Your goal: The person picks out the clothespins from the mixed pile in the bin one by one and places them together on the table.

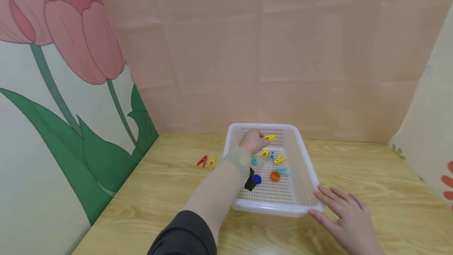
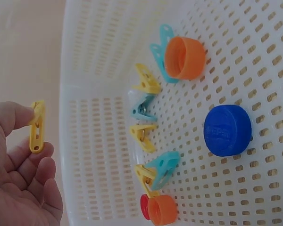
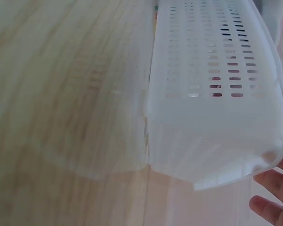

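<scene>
Left hand (image 1: 253, 142): we see thumb and fingers pinching a yellow plastic clip (image 1: 270, 137).
Pinched clip: we find it raised over the far end of the white perforated plastic basket (image 1: 308, 156).
Right hand (image 1: 350, 217): we see its fingers spread wide, touching the basket's near right corner.
Inside the basket: we make out more yellow clips (image 2: 151, 85), light-blue plastic clips (image 2: 167, 167), a round blue plastic cap (image 2: 228, 130) and an orange plastic cap (image 2: 193, 59).
Wood-grain tabletop (image 1: 170, 180): left of the basket we spot a red plastic clip (image 1: 202, 161) beside another yellow clip (image 1: 211, 161).
</scene>
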Demonstrator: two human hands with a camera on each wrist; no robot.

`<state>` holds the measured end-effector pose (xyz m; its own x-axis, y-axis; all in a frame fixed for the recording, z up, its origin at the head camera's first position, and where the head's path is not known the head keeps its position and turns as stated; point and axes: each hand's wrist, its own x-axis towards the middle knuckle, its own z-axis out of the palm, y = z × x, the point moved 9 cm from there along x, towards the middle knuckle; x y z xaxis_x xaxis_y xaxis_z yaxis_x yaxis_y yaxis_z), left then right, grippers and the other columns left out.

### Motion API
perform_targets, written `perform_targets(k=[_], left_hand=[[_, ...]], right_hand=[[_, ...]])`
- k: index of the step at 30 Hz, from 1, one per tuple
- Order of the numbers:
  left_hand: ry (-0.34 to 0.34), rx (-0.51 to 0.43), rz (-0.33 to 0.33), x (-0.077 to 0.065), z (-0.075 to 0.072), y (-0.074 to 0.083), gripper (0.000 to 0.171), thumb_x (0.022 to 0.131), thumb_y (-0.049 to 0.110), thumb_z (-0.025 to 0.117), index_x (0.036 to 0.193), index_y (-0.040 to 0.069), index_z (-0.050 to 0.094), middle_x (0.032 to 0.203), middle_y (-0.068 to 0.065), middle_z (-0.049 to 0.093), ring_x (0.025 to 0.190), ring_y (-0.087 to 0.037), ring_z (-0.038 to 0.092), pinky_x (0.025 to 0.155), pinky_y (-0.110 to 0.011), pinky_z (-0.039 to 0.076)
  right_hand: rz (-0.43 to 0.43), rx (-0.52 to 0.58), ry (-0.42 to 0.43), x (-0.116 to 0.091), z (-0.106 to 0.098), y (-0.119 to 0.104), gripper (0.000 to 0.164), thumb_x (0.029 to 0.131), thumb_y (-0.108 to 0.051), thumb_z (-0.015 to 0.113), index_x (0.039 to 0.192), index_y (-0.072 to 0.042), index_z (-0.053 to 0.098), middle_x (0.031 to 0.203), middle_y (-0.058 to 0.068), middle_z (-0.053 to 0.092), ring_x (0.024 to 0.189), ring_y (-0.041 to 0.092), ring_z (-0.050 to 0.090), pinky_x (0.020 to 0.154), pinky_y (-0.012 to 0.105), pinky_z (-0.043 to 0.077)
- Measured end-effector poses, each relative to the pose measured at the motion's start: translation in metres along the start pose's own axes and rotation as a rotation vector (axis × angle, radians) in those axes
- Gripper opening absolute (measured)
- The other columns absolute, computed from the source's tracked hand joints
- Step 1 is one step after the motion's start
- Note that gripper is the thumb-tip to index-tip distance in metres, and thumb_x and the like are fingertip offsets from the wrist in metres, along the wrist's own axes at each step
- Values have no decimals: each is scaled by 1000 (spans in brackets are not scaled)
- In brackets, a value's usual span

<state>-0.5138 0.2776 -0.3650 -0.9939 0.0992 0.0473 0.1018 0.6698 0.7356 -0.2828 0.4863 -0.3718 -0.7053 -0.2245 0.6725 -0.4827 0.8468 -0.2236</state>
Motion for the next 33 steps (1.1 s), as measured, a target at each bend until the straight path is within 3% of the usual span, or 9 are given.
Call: perform_targets(k=[6,10,13,20,27,33], left_hand=[[-6,-48,-8,-6,-7,4,28,85,30,72,110,17,68,99,6,65,82,-10,57,76,-30,48],[-3,-56,11,-7,-15,4,12,86,26,69,90,15,65,79,6,58,66,-11,49,62,-28,43],[-4,-56,25,-9,-23,3,12,87,25,68,83,15,62,74,3,53,61,-14,44,58,-29,39],[27,-127,-29,-19,-42,-8,29,87,29,71,111,14,66,94,6,62,78,-15,55,66,-29,49],[64,-152,-66,-28,-58,-25,24,87,31,70,105,15,68,95,5,63,86,-17,57,81,-33,50],[70,-186,-71,-36,-73,-33,28,87,32,69,107,13,66,97,2,63,89,-19,57,82,-37,49]], right_hand=[[19,0,-21,0,2,2,54,71,-41,82,118,-17,69,128,2,62,116,30,50,109,51,16],[18,-2,-24,-1,2,3,54,71,-41,81,118,-16,69,127,4,63,116,31,50,109,51,16],[21,0,-24,-2,2,2,54,72,-41,81,118,-16,69,127,6,63,115,32,51,109,51,16],[31,-13,-8,-7,-1,-4,54,69,-40,83,116,-17,70,126,4,63,115,29,51,103,53,23],[35,-19,-4,-12,-2,-11,55,69,-40,83,117,-17,70,128,1,62,114,29,51,96,56,27],[37,-21,-2,-15,-5,-18,55,68,-39,83,117,-17,70,128,1,62,113,29,51,91,56,28]])
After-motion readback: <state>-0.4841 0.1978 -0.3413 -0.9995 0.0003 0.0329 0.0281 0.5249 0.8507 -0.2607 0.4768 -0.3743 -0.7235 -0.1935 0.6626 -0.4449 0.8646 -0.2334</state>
